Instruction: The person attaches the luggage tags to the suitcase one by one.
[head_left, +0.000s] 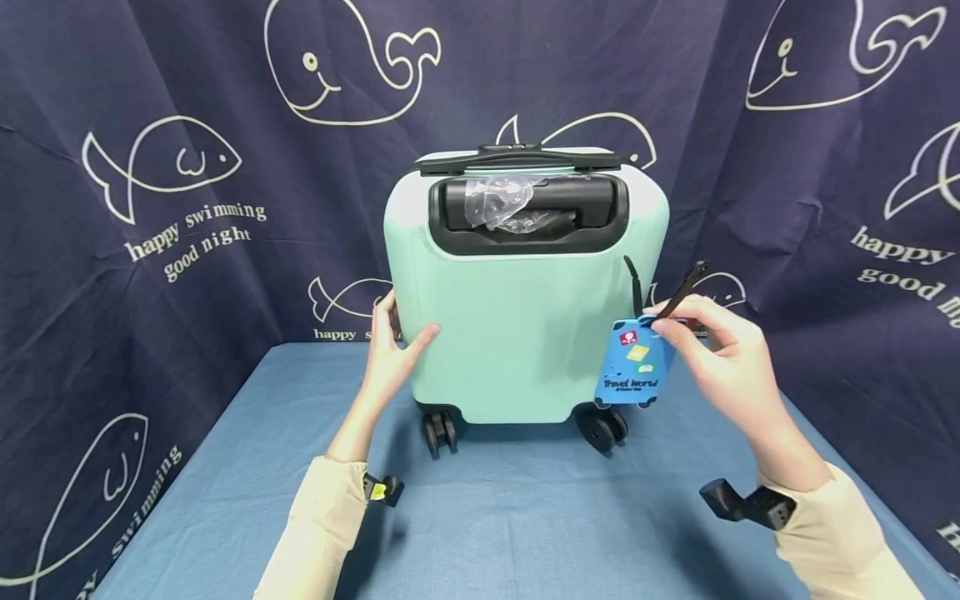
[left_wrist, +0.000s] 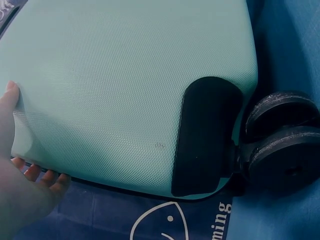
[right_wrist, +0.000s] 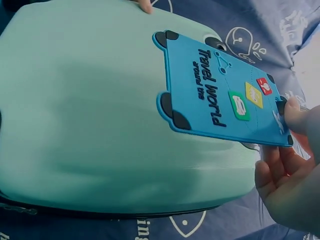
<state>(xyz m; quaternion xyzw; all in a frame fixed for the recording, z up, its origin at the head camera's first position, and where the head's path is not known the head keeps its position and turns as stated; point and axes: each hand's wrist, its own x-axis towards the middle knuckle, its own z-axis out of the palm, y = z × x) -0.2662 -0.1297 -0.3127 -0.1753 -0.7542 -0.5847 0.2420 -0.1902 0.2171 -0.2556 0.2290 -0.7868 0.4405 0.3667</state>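
Observation:
A mint-green suitcase (head_left: pixel 510 333) stands upright on its black wheels, front face toward me. My left hand (head_left: pixel 390 354) grips its left side low down, thumb on the front face and fingers round the edge, as the left wrist view also shows. In my right hand (head_left: pixel 727 367) a blue luggage tag (right_wrist: pixel 200 90) is pinched at its strap end between thumb and fingers. The tag hangs in front of the suitcase's lower right, its "Travel World" print facing me. Its black strap (head_left: pixel 684 290) is undone, with both ends sticking up.
At the suitcase's top are a black carry handle (head_left: pixel 517 160) and a recessed pull handle (head_left: pixel 573 200) partly wrapped in clear plastic (head_left: pixel 498 200). A blue cloth covers the table (head_left: pixel 510 517). Behind hangs a dark blue curtain (head_left: pixel 225 308) with white fish and whale drawings.

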